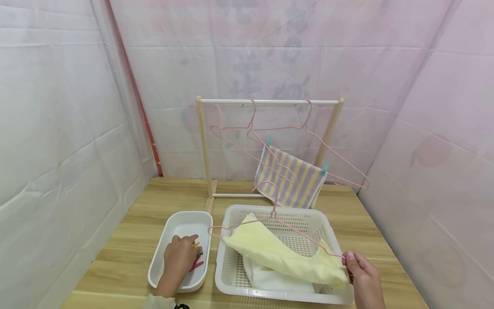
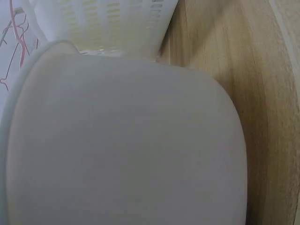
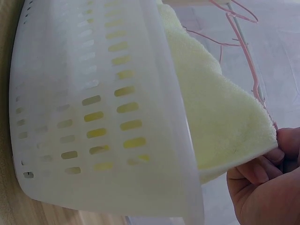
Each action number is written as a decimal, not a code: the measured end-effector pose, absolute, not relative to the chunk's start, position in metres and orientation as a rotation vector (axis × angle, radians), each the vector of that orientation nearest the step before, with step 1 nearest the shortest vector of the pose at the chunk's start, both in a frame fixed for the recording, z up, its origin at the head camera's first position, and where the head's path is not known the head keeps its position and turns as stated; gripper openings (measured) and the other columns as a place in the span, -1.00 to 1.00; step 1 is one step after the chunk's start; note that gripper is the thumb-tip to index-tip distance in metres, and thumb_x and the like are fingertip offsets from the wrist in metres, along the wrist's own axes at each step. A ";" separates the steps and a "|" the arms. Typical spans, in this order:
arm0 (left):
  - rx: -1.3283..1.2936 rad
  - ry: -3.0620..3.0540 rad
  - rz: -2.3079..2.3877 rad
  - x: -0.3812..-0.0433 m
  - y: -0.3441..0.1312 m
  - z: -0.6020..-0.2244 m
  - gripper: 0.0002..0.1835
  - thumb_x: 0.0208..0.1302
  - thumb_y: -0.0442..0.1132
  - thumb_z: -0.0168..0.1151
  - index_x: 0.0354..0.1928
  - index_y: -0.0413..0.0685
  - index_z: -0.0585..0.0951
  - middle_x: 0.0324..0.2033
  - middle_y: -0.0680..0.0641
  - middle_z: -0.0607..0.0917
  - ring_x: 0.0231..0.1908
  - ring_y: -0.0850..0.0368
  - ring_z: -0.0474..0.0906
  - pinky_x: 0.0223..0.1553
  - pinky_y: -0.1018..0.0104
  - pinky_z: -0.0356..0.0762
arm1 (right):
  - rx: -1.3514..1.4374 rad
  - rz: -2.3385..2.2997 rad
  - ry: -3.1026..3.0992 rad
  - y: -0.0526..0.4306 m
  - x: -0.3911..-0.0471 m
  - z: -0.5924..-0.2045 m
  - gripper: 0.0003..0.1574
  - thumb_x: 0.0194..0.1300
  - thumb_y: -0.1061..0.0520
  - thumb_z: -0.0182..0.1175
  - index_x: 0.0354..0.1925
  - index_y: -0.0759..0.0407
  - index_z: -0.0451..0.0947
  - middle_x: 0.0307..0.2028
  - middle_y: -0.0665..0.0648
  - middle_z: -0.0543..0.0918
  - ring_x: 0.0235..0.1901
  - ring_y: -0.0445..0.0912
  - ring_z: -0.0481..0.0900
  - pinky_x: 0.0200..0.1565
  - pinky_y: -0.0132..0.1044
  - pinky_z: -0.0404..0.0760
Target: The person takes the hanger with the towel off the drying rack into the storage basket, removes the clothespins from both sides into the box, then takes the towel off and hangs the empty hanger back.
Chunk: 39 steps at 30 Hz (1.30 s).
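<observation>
My right hand (image 1: 362,274) pinches the lower right end of a pink clothes hanger (image 1: 297,231) together with a corner of a pale yellow towel (image 1: 270,253). In the right wrist view the towel (image 3: 220,117) stretches from my fingertips over the rim of the white basket (image 3: 65,154). The hanger lies slanted above the basket, its hook toward the rack. My left hand (image 1: 179,257) reaches into a white tray (image 1: 160,253), thumb and forefinger apart around a yellow clothespin (image 1: 196,244). A red clothespin (image 1: 197,265) lies beside the fingers. The left wrist view shows only the tray's outside, not the hand.
Behind the basket stands a wooden rack with a white rail (image 1: 270,102). Two pink hangers (image 1: 251,112) hang on it. A striped towel (image 1: 291,176) is clipped to one with teal clothespins (image 1: 325,168). White cloth (image 1: 266,277) lies in the basket. Fabric walls surround the wooden table (image 1: 127,240).
</observation>
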<state>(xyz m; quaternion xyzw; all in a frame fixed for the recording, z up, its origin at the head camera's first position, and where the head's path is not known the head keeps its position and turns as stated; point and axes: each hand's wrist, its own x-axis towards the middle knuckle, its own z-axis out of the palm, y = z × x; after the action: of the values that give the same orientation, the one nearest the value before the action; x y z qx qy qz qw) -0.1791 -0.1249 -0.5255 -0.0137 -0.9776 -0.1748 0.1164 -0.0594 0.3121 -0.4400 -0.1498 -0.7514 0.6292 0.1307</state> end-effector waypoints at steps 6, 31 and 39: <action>-0.041 -2.863 -0.521 -0.177 -0.124 -0.525 -0.60 0.08 -0.09 0.52 -0.01 0.00 0.77 -0.29 -0.02 0.79 -0.34 0.01 0.44 -0.38 0.12 0.39 | -0.463 1.803 -2.232 0.312 -0.061 -0.438 -0.49 0.62 0.02 -0.10 -0.27 0.46 0.45 -0.45 -0.05 0.50 -0.47 -0.20 0.45 -0.44 -0.35 0.46; -0.143 -2.547 -0.606 -0.164 -0.095 -0.470 -0.55 0.19 0.13 0.43 0.06 0.11 0.73 -0.15 0.06 0.81 -0.24 0.05 0.60 -0.36 0.17 0.50 | -0.430 1.821 -2.155 0.310 -0.064 -0.439 -0.54 0.60 0.03 -0.04 -0.30 0.38 0.52 -0.44 -0.07 0.53 -0.46 -0.24 0.47 -0.43 -0.37 0.48; -0.416 -2.236 -0.580 -0.160 -0.057 -0.457 -0.65 0.11 0.08 0.49 -0.09 0.14 0.76 -0.34 0.17 0.80 -0.34 0.16 0.62 -0.43 0.30 0.52 | -0.408 1.843 -2.102 0.310 -0.065 -0.438 -0.56 0.59 0.05 -0.03 -0.31 0.36 0.54 -0.42 -0.09 0.54 -0.43 -0.27 0.48 -0.40 -0.41 0.50</action>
<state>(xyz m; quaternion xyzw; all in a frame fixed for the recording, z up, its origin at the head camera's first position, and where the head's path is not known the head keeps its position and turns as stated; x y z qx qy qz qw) -0.1599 -0.0571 -0.4570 -0.1634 -0.8784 -0.2280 0.3868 -0.0653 0.3097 -0.4381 -0.1426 -0.7348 0.6442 0.1575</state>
